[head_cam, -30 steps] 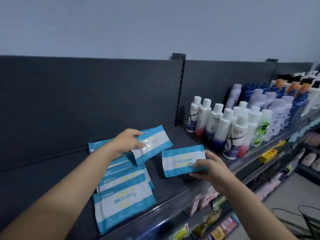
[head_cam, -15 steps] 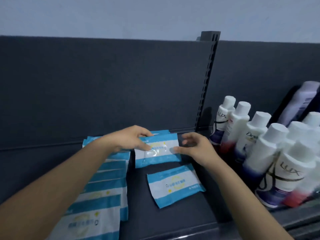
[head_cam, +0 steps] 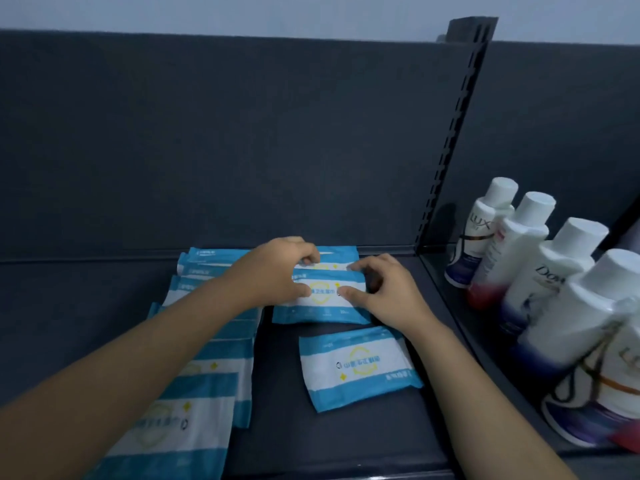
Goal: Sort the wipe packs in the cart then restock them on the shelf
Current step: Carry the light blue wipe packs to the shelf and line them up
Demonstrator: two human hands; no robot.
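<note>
A blue-and-white wipe pack (head_cam: 320, 306) lies flat and face up near the back of the dark shelf (head_cam: 346, 441), its long axis running left to right along the back panel. The left hand (head_cam: 273, 271) and right hand (head_cam: 384, 292) pinch it from either end, thumbs on its face and fingers curled over the far edge. A second pack (head_cam: 356, 367), held in the right hand a second ago, now lies loose just in front. More packs (head_cam: 204, 375) overlap in a row at left, and white bottles (head_cam: 540, 271) stand at right.
</note>
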